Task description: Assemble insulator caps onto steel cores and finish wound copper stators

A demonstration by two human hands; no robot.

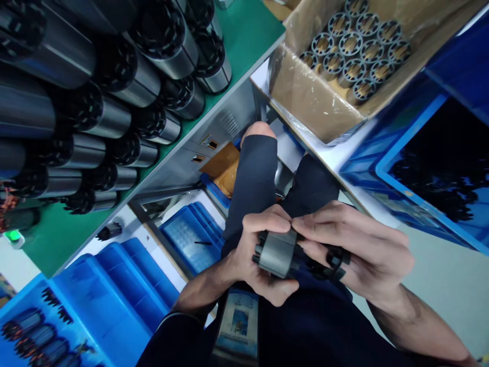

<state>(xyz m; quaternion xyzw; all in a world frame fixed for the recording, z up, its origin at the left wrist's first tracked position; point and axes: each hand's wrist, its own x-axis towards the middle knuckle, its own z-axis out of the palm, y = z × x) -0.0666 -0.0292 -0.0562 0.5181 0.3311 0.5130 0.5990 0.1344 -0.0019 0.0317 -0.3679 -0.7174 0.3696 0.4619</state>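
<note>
My left hand [248, 260] is wrapped around a grey metal motor stator [278, 253] above my lap. Black plastic prongs stick out of the stator's left end, and black plastic also shows at its right end. My right hand [359, 244] is closed, with its thumb and fingertips pinched together at the stator's upper right edge. Whatever lies between those fingertips is too small to make out. Tucked in the palm and lower fingers of this hand is a black plastic end piece [336, 262], partly hidden.
Several finished-looking stators [110, 117] stand in rows on a green bench mat [244, 35]. A cardboard box [313, 112] of bare stator cores is at upper right, beside a blue crate [405, 191] of black parts. Blue trays [114, 285] lie at lower left.
</note>
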